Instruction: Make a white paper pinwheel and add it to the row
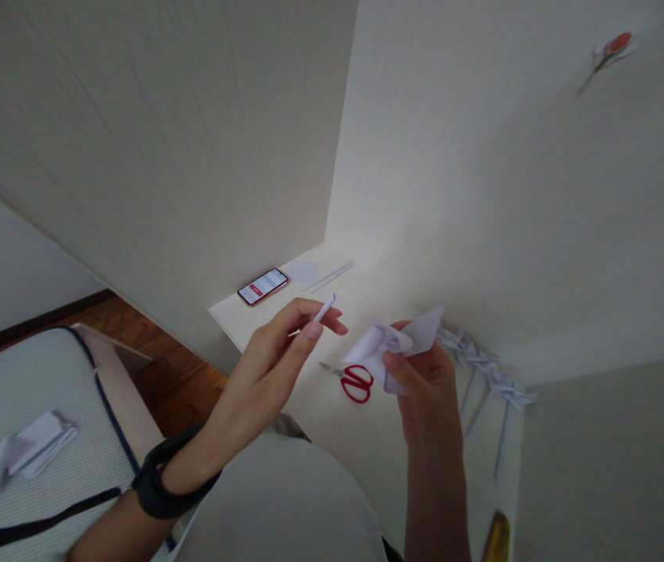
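Note:
Between the thumb and fingers of my left hand [285, 347] is a thin white rolled paper stick [325, 307]. Opposite it, my right hand [425, 375] pinches a loosely folded white paper sheet [375, 348], its corner pointing up to the right. The stick and the sheet are apart. Below and between the hands, red-handled scissors [357, 383] lie on the white tabletop [343, 433], blades toward the left. Right of my right hand, several folded paper flowers [477, 357] with thin paper stems lie along the wall.
A phone [262, 286] with a lit screen lies at the table's far left corner, near a small paper piece [302, 272] and thin sticks [330, 275]. Walls rise behind and right. A yellow object [496, 537] sits at the front right. Folded papers [44, 445] rest on the mattress [27, 371] at left.

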Motion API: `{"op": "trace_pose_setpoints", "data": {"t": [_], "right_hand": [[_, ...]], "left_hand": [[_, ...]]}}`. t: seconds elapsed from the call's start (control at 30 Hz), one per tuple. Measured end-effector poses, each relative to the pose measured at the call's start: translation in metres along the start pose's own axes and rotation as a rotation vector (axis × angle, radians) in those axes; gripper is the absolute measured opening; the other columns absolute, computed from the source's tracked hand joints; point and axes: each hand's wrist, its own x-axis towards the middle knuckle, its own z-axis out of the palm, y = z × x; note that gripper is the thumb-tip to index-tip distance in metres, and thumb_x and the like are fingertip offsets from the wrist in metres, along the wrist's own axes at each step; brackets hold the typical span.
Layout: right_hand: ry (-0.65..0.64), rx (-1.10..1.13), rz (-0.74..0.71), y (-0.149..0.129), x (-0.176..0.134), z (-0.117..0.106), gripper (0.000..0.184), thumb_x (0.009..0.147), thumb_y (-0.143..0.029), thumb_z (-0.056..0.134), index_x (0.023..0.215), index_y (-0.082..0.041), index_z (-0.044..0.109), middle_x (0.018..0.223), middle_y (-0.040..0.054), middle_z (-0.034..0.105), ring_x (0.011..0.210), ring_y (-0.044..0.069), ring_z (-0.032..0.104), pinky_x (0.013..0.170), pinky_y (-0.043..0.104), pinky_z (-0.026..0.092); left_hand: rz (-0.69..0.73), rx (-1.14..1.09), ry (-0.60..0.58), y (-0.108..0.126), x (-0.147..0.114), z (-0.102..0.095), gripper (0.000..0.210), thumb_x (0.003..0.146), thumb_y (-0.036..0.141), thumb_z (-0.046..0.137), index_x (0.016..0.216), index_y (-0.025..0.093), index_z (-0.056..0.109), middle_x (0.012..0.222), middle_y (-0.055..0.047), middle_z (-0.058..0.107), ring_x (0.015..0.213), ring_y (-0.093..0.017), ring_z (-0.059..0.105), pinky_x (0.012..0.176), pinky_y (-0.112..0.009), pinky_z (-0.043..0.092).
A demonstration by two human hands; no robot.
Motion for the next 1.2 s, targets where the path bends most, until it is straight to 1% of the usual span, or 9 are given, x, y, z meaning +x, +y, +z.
{"op": "trace_pose_setpoints", "data": {"t": [0.1,0.27,0.33,0.43,0.57,0.77,0.93,1.07,1.2], "right_hand": [[-0.078,-0.004,-0.03,-0.007,-0.005,-0.002,0.018,0.07,-0.021,0.081,0.084,-0.029,0.074,0.073,-0.0047,0.07,0.058,0.008,0.06,0.049,0.016,0.047],[-0.276,-0.031,-0.069,-0.026,-0.017,0.012,0.018,0.075,-0.02,0.077,0.09,-0.029,0.073,0.088,-0.0021,0.073,0.085,0.014,0.069,0.072,0.024,0.057],[-0.299,-0.063,-0.101,-0.033,-0.02,0.019,0.017,0.078,-0.018,0.075,0.091,-0.028,0.073,0.089,-0.0014,0.073,0.084,0.014,0.069,0.075,0.025,0.056],[-0.312,-0.105,-0.126,-0.037,-0.02,0.024,0.024,0.075,-0.011,0.076,0.091,-0.028,0.074,0.088,-0.0029,0.073,0.081,0.013,0.068,0.077,0.025,0.054],[-0.312,-0.093,-0.12,-0.038,-0.018,0.026,0.028,0.072,-0.006,0.076,0.09,-0.028,0.074,0.085,-0.005,0.072,0.08,0.012,0.067,0.076,0.024,0.052],[-0.321,-0.06,-0.113,-0.037,-0.018,0.024,0.027,0.072,-0.009,0.078,0.091,-0.028,0.074,0.085,-0.0027,0.073,0.081,0.014,0.069,0.07,0.024,0.054],[-0.311,-0.068,-0.131,-0.033,-0.018,0.023,0.021,0.075,-0.014,0.077,0.09,-0.027,0.074,0.084,0.0008,0.074,0.077,0.017,0.07,0.062,0.027,0.055],[-0.323,-0.076,-0.243,-0.029,-0.016,0.021,0.019,0.074,-0.017,0.079,0.09,-0.027,0.074,0.082,0.0014,0.073,0.076,0.018,0.07,0.062,0.027,0.055],[-0.324,-0.069,-0.225,-0.026,-0.014,0.019,0.015,0.078,-0.021,0.076,0.092,-0.027,0.074,0.084,0.0016,0.072,0.079,0.017,0.068,0.068,0.029,0.055]], "left_hand": [[0.008,0.058,0.021,0.003,0.001,-0.001,0.024,0.1,0.03,0.043,0.098,0.024,0.066,0.102,0.001,0.067,0.092,-0.012,0.058,0.077,-0.022,0.042],[0.033,0.046,-0.011,0.011,0.005,0.0,0.018,0.095,0.024,0.051,0.088,0.019,0.067,0.091,-0.001,0.07,0.087,-0.014,0.062,0.078,-0.023,0.045],[0.065,0.032,-0.017,0.014,0.006,0.001,0.016,0.093,0.022,0.053,0.086,0.018,0.067,0.087,-0.002,0.071,0.083,-0.014,0.063,0.074,-0.023,0.046],[0.096,0.028,-0.015,0.013,0.006,0.001,0.014,0.09,0.021,0.058,0.083,0.018,0.069,0.082,-0.002,0.072,0.077,-0.014,0.063,0.067,-0.022,0.046],[0.111,-0.023,-0.047,0.009,0.006,0.0,0.011,0.088,0.021,0.062,0.082,0.018,0.071,0.081,-0.002,0.072,0.076,-0.015,0.064,0.067,-0.022,0.047],[0.116,-0.086,-0.086,0.008,0.005,-0.002,0.011,0.088,0.019,0.063,0.083,0.019,0.073,0.081,-0.002,0.073,0.074,-0.013,0.062,0.066,-0.021,0.046],[0.133,-0.059,-0.089,0.009,0.004,-0.002,0.012,0.088,0.022,0.063,0.084,0.02,0.074,0.081,-0.002,0.074,0.074,-0.015,0.063,0.065,-0.023,0.046],[0.161,-0.009,-0.111,0.009,0.005,-0.003,0.013,0.089,0.023,0.062,0.085,0.021,0.074,0.081,-0.004,0.073,0.073,-0.016,0.063,0.067,-0.026,0.048],[0.196,0.018,-0.112,0.012,0.004,-0.003,0.012,0.088,0.018,0.063,0.084,0.02,0.075,0.08,-0.003,0.073,0.072,-0.015,0.064,0.065,-0.024,0.048]]}}
